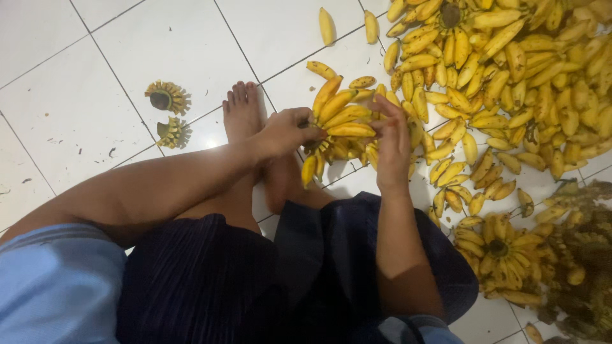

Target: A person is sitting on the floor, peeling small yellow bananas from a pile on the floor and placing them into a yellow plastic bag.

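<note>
**Banana bunch held over the floor**

Left hand [287,130] is clamped on the stem end of a banana bunch [341,130], held above the tiled floor [95,57] by the bare feet [242,111]. Right hand [392,150] pinches one banana. Twist too hard and it could split or drop onto the loose pile [510,95].

The scene is evenly and fairly brightly lit from overhead, with a soft glare patch on the glossy white tiled floor [210,141] beside the bare foot [243,111]. Shadows are short and diffuse. Detail is mildly soft throughout, and the dark skirt [210,286] loses texture in the lower frame.
</note>
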